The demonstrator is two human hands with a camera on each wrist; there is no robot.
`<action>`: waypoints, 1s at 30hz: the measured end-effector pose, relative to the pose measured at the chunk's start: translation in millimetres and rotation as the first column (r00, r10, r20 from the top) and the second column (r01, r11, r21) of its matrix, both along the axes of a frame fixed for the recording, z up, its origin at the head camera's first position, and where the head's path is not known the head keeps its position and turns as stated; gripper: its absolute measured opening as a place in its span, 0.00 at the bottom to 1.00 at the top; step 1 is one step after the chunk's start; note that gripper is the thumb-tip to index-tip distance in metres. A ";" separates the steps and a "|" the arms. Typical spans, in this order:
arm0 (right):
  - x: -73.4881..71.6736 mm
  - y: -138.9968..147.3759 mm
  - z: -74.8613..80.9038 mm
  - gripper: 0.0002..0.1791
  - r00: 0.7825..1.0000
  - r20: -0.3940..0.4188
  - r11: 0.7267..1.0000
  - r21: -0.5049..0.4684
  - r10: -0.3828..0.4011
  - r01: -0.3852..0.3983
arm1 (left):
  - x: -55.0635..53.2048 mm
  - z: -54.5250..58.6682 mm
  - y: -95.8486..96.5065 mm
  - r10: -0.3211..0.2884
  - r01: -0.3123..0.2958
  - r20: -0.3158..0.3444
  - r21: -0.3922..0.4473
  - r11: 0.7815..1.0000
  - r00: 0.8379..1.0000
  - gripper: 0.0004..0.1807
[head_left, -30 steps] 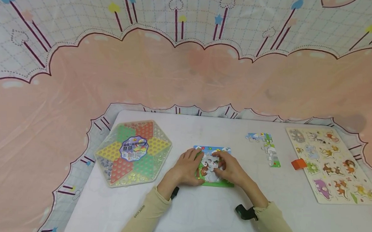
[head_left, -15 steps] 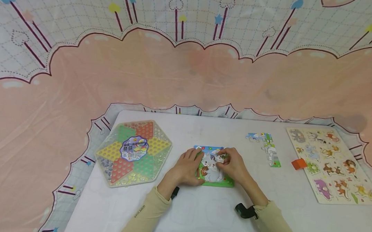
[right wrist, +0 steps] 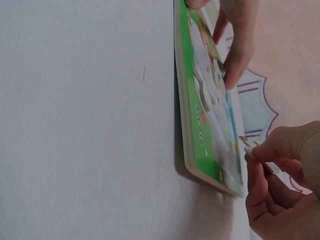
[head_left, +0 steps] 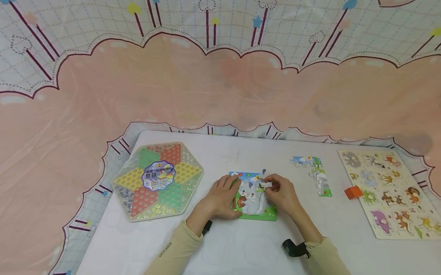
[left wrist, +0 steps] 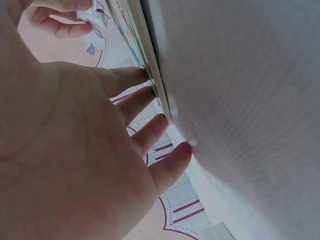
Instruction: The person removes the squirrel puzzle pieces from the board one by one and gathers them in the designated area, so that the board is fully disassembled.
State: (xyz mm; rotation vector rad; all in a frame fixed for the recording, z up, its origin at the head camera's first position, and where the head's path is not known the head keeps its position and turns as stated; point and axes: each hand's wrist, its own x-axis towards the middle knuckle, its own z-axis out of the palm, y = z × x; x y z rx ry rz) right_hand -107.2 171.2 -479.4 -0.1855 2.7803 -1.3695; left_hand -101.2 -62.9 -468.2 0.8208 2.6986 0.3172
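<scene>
A jigsaw puzzle board (head_left: 258, 216) lies in the middle of the table, showing a grey-white cartoon animal with a brown nut on green grass. My left hand (head_left: 220, 198) rests over its left side with the fingers nearly straight; in the left wrist view, fingertips (left wrist: 161, 120) touch the board's edge. My right hand (head_left: 283, 194) pinches a puzzle piece (head_left: 265, 184) between thumb and fingers, tilted up over the board's upper right. In the right wrist view the thin piece (right wrist: 270, 167) shows edge-on beside the board (right wrist: 192, 145).
Joined puzzle pieces (head_left: 321, 181) form an L at the right. Farther right are an orange block (head_left: 353, 192) and a wooden animal puzzle board (head_left: 399, 194). A hexagonal Chinese checkers board (head_left: 157, 182) lies at the left. Patterned cloth hangs behind the white table (head_left: 237, 257).
My right hand has lifted the puzzle piece off the board's picture, moving slightly right and tilting the piece up. The left hand stays in place.
</scene>
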 end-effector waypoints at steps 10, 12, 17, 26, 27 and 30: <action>1.9 18.3 0.9 0.15 0.991 -0.010 0.991 -0.002 -0.132 0.132 | 0.8 0.3 -0.2 0.000 0.000 -0.002 0.009 1.000 1.000 0.52; 2.3 23.3 0.3 0.16 0.988 -0.014 0.988 -0.002 -0.151 0.151 | 1.0 0.8 -0.1 0.000 0.000 0.001 0.011 1.000 1.000 0.52; 3.7 37.3 -1.0 0.14 0.982 -0.027 0.982 0.009 -0.189 0.190 | 0.9 1.3 0.6 -0.002 0.002 0.001 0.011 1.000 1.000 0.52; 6.9 60.1 -5.0 0.10 0.964 -0.049 0.964 0.019 -0.263 0.264 | 0.0 -0.1 0.8 0.001 -0.001 0.001 0.002 1.000 1.000 0.52; 7.2 61.9 -5.3 0.10 0.959 -0.043 0.960 0.019 -0.280 0.281 | 0.1 -0.4 0.6 0.003 -0.003 0.002 0.001 1.000 1.000 0.52; 9.0 66.1 -5.1 0.10 0.948 -0.028 0.948 0.024 -0.317 0.317 | 0.3 -1.5 0.3 0.009 -0.009 0.008 0.002 1.000 1.000 0.52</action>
